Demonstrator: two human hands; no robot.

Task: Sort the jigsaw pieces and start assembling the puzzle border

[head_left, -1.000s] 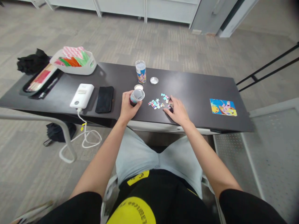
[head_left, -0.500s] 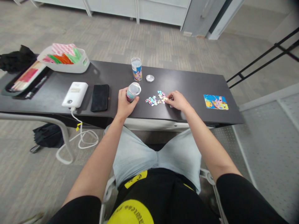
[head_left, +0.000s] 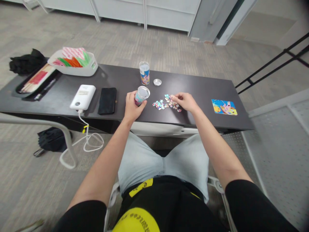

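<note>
Far left of the puzzle pieces (head_left: pixel 161 104), which lie loose on the dark bench (head_left: pixel 200 93), stands a white basket (head_left: pixel 79 71); the white power bank (head_left: pixel 83 97) and black phone (head_left: pixel 107 101) come next, nearer the pieces. Just left of the pieces, the left hand (head_left: pixel 133 105) has its fingers wrapped around a clear-topped can (head_left: pixel 143 94). Beyond the pieces, a second can (head_left: pixel 145 74) stands upright, a round silver lid (head_left: pixel 157 82) beside it. The right hand (head_left: pixel 186 100) reaches in at the pieces' right side; whether its fingers pinch one, I cannot tell. Well right of the pieces, a cartoon picture card (head_left: pixel 224 107) lies flat.
</note>
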